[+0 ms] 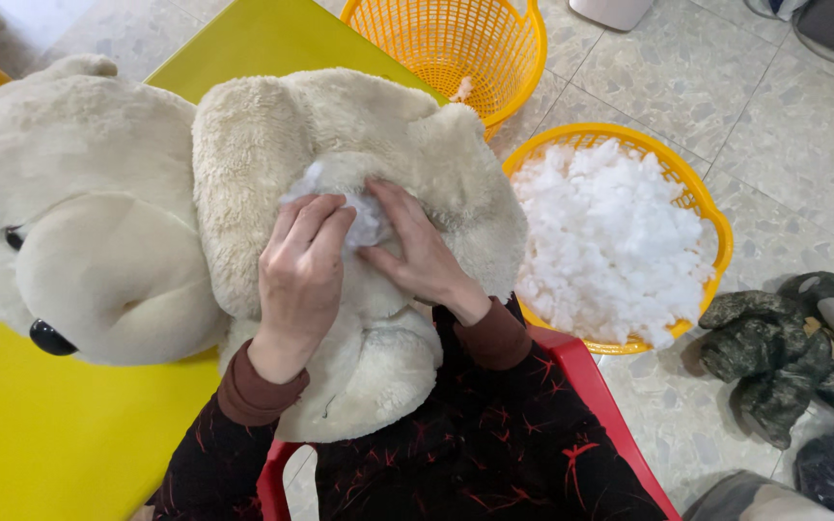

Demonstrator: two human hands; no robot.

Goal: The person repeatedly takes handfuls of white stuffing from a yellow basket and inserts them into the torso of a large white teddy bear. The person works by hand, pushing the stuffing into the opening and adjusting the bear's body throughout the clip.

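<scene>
Nearby, one orange basket (702, 207) holds white stuffing (605, 241) (heaped high).

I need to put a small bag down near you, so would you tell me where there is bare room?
Bare yellow table shows below the cream plush bear, beside the left hand, and a strip behind it beside the empty orange basket. Tiled floor lies open right of both baskets. It is crowded between the stuffing-filled basket, the dark plush monkey and the red chair.

Teddy bear (147, 222) fills tabletop, stuffing basket (716, 227) blocks rt side, floor btwn free
</scene>
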